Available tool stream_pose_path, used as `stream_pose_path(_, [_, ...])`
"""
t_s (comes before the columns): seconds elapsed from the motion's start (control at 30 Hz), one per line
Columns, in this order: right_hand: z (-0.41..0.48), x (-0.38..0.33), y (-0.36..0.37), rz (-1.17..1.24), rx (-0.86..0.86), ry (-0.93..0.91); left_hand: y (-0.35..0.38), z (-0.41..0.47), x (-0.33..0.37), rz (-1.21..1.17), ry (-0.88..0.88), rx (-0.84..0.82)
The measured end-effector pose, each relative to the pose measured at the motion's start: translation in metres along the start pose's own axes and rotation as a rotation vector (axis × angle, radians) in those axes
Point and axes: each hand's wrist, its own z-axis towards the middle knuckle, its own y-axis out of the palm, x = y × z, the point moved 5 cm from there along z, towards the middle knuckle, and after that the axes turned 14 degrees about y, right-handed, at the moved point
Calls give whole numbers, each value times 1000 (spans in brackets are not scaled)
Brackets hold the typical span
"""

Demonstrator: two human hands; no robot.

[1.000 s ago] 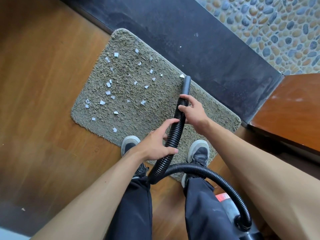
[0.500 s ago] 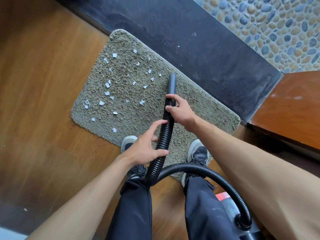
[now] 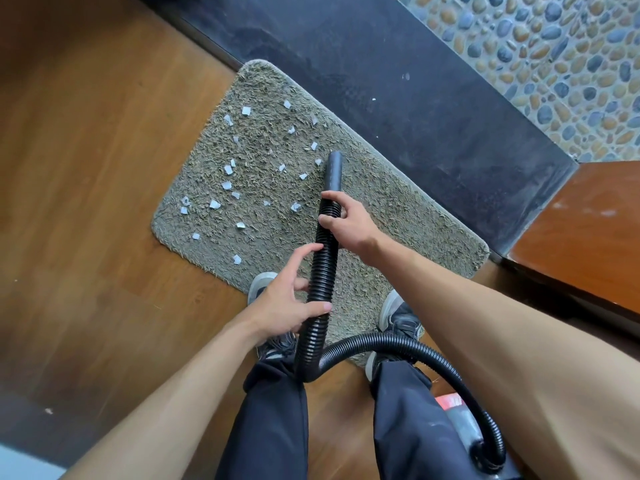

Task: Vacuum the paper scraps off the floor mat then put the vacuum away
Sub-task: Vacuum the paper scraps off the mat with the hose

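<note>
A grey shaggy floor mat [image 3: 398, 209] lies on the wood floor, with several small white paper scraps [image 3: 227, 185] scattered over its left half. A black ribbed vacuum hose [image 3: 322, 271] runs up from between my legs, and its smooth nozzle [image 3: 334, 169] points at the mat's middle, close to the nearest scraps. My right hand [image 3: 349, 225] grips the hose just behind the nozzle. My left hand [image 3: 287, 303] holds the hose lower down, thumb and fingers curled round it. The vacuum body [image 3: 460, 424] shows red and grey at the bottom right, mostly hidden by my leg.
A dark stone step [image 3: 398, 91] borders the mat's far side, with a pebble surface [image 3: 554, 50] beyond it. A brown wooden ledge [image 3: 585, 233] stands at the right. My shoes [image 3: 259, 289] rest on the mat's near edge. One stray scrap [image 3: 48, 410] lies on the floor at lower left.
The nozzle has swung leftward across the mat from its right part toward the scraps in the middle. Both hands kept their hold and moved with the hose.
</note>
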Motion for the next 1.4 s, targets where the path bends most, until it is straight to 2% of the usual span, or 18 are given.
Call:
stream_pose_path(0.13, [-2, -2, 9, 20, -18, -11, -7, -5, -4, -33, -16, 19])
stream_pose_path(0.37, [-10, 4, 26, 112, -155, 62, -15, -20, -13, -93, -34, 70])
stream_pose_path(1.07, [-23, 14, 56, 102, -167, 118, -15, -51, -29, -206, -28, 110])
stream_pose_path(1.4, [-16, -7, 54, 81, -137, 41, -25, -39, -21, -165, -4, 124])
